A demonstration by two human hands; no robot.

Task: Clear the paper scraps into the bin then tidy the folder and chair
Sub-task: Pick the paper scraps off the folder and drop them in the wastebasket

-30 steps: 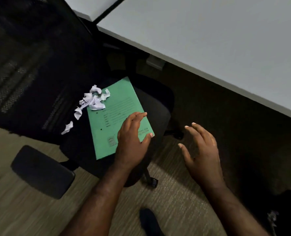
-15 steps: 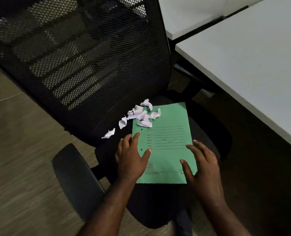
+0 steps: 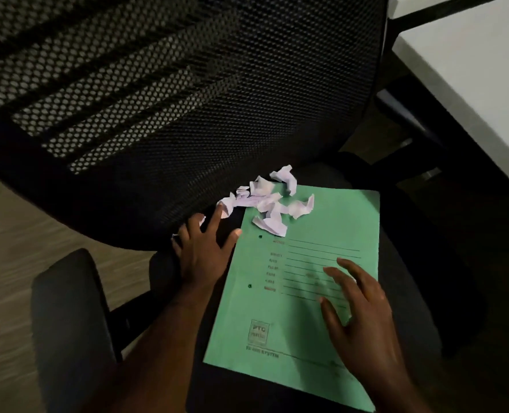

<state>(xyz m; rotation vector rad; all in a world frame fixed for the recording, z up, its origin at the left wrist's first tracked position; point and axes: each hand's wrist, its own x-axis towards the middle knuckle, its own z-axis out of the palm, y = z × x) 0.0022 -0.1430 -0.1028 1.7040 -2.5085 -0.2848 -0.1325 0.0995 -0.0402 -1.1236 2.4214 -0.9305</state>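
Green folder (image 3: 301,278) on chair (image 3: 396,293) seat: left hand (image 3: 201,257) now off it, splayed fingers reaching paper scraps (image 3: 265,201) at its top corner; right hand (image 3: 363,323) arrived above, fingers wide, empty. Clearing imminent.

Matt card folder (image 3: 301,293), crumpled paper scraps (image 3: 269,201), mesh chair (image 3: 187,99).

A white surface (image 3: 468,70) fills the upper right corner, its long edge running diagonally down toward the right border. A dark frame bar (image 3: 444,7) crosses its top left corner. Under that edge sits deep shadow with a dark support strut (image 3: 402,114). Wood-grain floor (image 3: 14,263) spreads along the left side, dimly lit.
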